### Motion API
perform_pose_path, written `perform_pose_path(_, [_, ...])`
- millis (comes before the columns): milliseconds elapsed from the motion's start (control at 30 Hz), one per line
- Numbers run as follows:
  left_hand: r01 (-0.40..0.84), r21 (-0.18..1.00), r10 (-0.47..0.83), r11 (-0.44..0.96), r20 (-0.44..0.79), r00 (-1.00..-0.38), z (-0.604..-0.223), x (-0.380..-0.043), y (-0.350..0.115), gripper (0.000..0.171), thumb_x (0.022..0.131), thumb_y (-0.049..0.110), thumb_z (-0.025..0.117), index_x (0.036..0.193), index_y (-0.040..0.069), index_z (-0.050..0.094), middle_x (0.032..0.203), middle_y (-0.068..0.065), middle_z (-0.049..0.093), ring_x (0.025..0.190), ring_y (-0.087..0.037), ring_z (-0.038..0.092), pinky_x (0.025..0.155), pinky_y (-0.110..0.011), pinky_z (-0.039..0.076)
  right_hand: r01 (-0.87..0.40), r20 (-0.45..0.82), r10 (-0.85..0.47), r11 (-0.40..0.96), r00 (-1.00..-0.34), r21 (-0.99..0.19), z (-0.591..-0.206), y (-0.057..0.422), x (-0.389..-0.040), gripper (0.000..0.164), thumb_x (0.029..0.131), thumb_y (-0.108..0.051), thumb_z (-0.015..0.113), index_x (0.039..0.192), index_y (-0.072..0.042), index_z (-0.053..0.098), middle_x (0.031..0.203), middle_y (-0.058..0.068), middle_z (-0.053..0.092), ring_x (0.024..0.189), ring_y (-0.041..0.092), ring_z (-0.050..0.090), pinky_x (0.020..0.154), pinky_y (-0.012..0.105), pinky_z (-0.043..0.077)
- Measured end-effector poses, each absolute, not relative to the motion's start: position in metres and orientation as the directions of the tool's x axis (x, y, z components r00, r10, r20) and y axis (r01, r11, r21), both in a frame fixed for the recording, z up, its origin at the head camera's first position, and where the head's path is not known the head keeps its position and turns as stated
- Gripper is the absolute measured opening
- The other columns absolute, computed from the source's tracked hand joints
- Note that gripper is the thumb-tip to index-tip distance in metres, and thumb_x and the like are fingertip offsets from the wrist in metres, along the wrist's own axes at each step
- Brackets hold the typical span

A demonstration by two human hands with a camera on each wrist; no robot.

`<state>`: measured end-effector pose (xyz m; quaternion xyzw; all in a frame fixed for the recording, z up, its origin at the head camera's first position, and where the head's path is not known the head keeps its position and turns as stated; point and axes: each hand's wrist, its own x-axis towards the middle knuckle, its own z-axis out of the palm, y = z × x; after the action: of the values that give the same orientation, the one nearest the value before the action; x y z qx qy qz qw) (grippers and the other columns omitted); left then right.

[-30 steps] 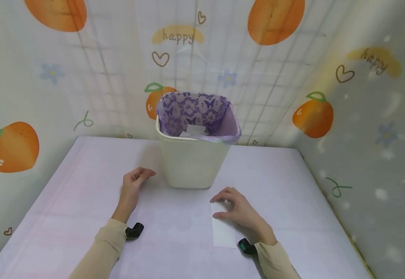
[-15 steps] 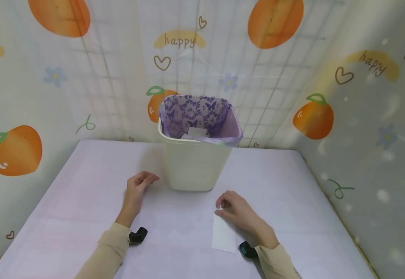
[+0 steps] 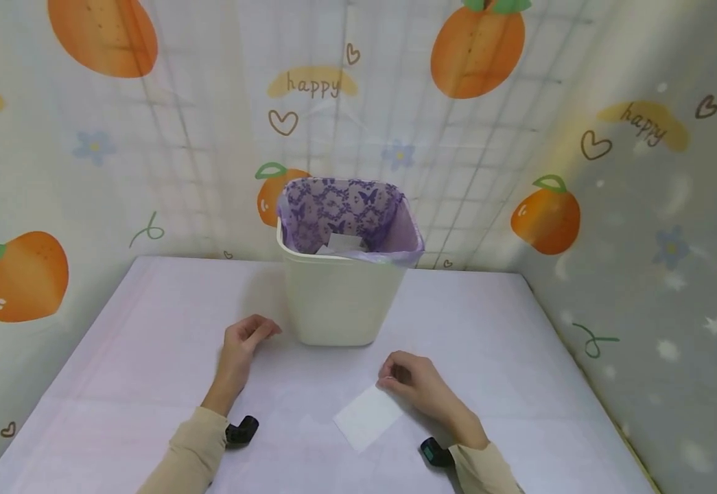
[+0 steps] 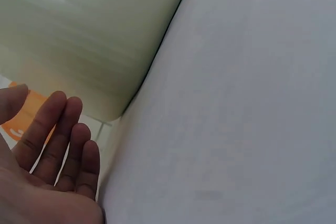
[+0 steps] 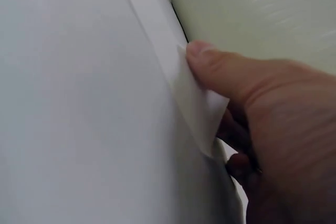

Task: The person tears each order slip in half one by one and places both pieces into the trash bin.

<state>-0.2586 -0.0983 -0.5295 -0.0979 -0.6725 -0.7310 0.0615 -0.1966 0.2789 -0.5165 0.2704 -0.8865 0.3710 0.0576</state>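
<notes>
My right hand [image 3: 418,385] pinches one corner of a small white sheet of paper [image 3: 367,418]. In the head view the sheet slants down and left from the fingertips, close over the table. The right wrist view shows its near end [image 5: 202,103] bent up between thumb and fingers. My left hand [image 3: 239,351] is beside the lower left of a cream trash bin [image 3: 342,305], with nothing in it. In the left wrist view its fingers [image 4: 51,153] are relaxed and slightly bent, the bin wall beyond them.
A purple butterfly-patterned liner [image 3: 358,202] covers the bin's inside, and white paper pieces [image 3: 346,242] lie in it. The bin stands at the back middle of the white-covered table [image 3: 167,329]. Behind hangs a fruit-print curtain [image 3: 210,137]. Each wrist wears a small black device [image 3: 243,431].
The right thumb and fingers have closed on the sheet's corner. Its lower end has swung to the left. The left hand stays beside the bin, and the head view has tilted up slightly.
</notes>
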Motion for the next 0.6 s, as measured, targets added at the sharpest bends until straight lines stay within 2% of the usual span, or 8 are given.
perform_pose_path(133, [0.216,0.975,0.090,-0.051,0.220,-0.971,-0.528,-0.254,-0.094,0.027,0.102,0.022,0.070,0.097,-0.004,0.073,0.097,-0.017,0.077,0.098,-0.027,0.070,0.092,-0.034,0.056,-0.480,0.276,-0.406,0.583,-0.871,-0.656,-0.518,0.277,-0.194,0.016,0.092,-0.018,0.083,0.092,-0.023,0.068,0.085,-0.014,0.065,0.077,0.004,0.055,0.068,0.022,0.049])
perform_pose_path(233, [0.223,0.975,0.103,-0.008,0.222,-0.970,-0.527,-0.250,-0.091,0.024,0.101,0.021,0.071,0.093,-0.001,0.074,0.095,-0.017,0.077,0.096,-0.029,0.070,0.089,-0.032,0.056,-0.472,0.281,-0.391,0.586,-0.876,-0.658,-0.518,0.277,-0.194,0.017,0.092,-0.019,0.084,0.091,-0.025,0.067,0.085,-0.016,0.065,0.077,0.004,0.056,0.068,0.022,0.049])
perform_pose_path(467, [0.297,0.950,0.162,0.092,0.280,-0.946,-0.531,-0.245,-0.083,0.015,0.099,0.017,0.072,0.091,0.005,0.077,0.090,-0.013,0.077,0.090,-0.022,0.071,0.086,-0.024,0.053,-0.449,0.267,-0.372,0.588,-0.889,-0.673,-0.517,0.279,-0.192,0.017,0.092,-0.021,0.084,0.090,-0.028,0.068,0.083,-0.016,0.066,0.074,0.004,0.056,0.068,0.022,0.048])
perform_pose_path(600, [0.360,0.919,0.223,0.162,0.321,-0.920,-0.533,-0.242,-0.080,0.014,0.099,0.020,0.074,0.088,0.012,0.079,0.088,-0.004,0.078,0.089,-0.015,0.070,0.087,-0.026,0.052,-0.422,0.259,-0.350,0.551,-0.900,-0.720,-0.520,0.276,-0.190,0.012,0.093,-0.017,0.082,0.091,-0.020,0.071,0.082,-0.012,0.067,0.071,0.004,0.054,0.063,0.021,0.046])
